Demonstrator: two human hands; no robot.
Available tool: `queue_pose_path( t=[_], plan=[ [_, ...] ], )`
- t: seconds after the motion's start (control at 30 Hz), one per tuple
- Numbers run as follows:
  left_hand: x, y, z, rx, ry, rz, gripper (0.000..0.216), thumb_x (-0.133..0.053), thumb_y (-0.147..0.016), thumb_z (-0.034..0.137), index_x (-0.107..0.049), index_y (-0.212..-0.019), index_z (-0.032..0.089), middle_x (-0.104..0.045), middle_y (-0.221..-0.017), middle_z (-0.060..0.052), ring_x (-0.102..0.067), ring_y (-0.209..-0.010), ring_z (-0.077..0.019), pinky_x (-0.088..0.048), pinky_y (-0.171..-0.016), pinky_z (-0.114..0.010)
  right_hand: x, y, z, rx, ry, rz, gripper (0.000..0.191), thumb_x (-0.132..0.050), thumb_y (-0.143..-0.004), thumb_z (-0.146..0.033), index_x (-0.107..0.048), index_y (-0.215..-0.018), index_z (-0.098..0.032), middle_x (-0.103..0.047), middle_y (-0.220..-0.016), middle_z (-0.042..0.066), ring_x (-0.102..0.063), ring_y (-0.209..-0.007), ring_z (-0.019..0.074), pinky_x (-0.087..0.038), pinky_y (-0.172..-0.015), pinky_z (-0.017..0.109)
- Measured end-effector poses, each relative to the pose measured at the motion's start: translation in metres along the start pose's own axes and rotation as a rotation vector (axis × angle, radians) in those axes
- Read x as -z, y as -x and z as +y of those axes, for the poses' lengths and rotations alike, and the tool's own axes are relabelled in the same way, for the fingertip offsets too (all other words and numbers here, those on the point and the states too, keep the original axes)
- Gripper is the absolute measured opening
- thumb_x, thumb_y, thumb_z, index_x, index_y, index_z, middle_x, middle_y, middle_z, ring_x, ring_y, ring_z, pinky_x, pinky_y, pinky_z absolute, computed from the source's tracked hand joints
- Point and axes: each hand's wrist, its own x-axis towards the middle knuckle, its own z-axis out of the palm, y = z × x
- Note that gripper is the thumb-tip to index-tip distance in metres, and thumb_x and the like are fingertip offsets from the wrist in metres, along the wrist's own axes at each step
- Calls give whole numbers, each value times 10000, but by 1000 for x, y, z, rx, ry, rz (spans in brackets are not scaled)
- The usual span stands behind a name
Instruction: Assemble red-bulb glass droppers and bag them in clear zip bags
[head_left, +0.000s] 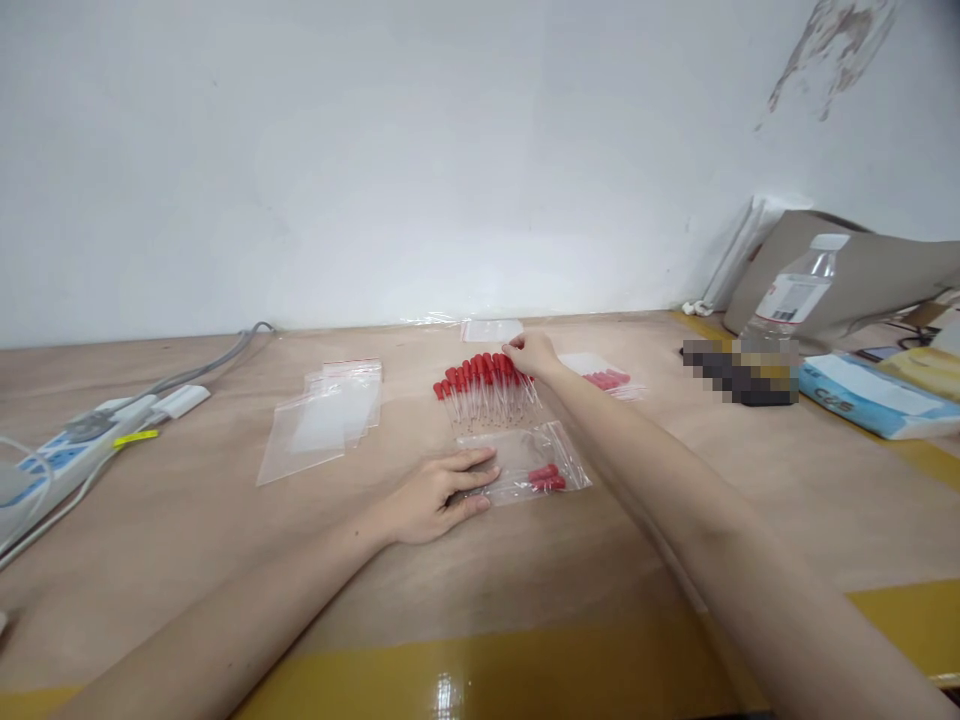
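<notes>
In the head view, my left hand (442,492) lies flat with fingers apart, its fingertips on the left end of a clear zip bag (510,450). Two red-bulbed droppers (547,477) are inside that bag, near its right end. Beyond the bag, a fanned row of droppers (480,385) with red bulbs and thin clear stems rests on the table, bulbs pointing away from me. My right hand (531,352) reaches to the right end of this row, thumb and fingers closed at a red bulb. Its fingers partly hide that bulb.
Clear bags (330,410) lie stacked at the left. Another bag holding droppers (611,380) is beyond my right forearm. A power strip (60,460) with cables is far left. A bottle (799,285) and a blue tissue pack (874,395) stand right. The wall (375,160) bounds the table.
</notes>
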Motion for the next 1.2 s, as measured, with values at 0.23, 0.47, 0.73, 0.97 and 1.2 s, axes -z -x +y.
queue_pose_path(
  t=[0.23, 0.47, 0.73, 0.97, 1.2],
  plan=[
    [0, 0, -1, -20, -10, 8, 425, -434, -876, 351, -420, -1288, 247, -345, -1385, -45, -358, -1251, -214, -314, -1035, -387, 4, 4, 5, -71, -82, 4, 171, -608, -697, -295, -672, -694, -136, -663, -681, 46, -593, -656, 142, -442, -651, 233],
    [1, 0, 1, -3, -30, -2, 427, -424, -877, 357, -415, -1292, 255, -349, -1385, -40, -350, -1257, -201, -300, -1046, -380, 44, 20, 17, -104, -172, 107, 242, -516, -776, -320, -635, -844, -120, -658, -757, 58, -574, -578, 107, -444, -574, 221],
    [0, -1, 0, 6, -46, 13, 434, -432, -873, 372, -412, -1292, 263, -372, -1373, -36, -373, -1242, -206, -315, -1035, -394, 113, 105, 53, -88, -444, 162, 316, -582, -713, -484, -529, -636, -183, -529, -500, -10, -463, -426, 83, -379, -430, 208],
    [0, -1, 3, 22, -68, 9, 432, -424, -876, 376, -410, -1292, 264, -375, -1372, -34, -372, -1242, -199, -312, -1036, -387, 102, 136, 74, -148, -632, 79, 388, -621, -632, -564, -543, -637, -184, -523, -552, -12, -446, -457, 77, -383, -442, 217],
    [1, -2, 5, 12, -72, 20, 464, -434, -871, 373, -366, -1316, 261, -394, -1360, -41, -383, -1233, -202, -328, -1021, -392, 78, 146, 64, -320, -933, -103, 359, -741, -539, -464, -561, -667, -182, -607, -675, 20, -536, -535, 86, -475, -506, 223]
  ],
)
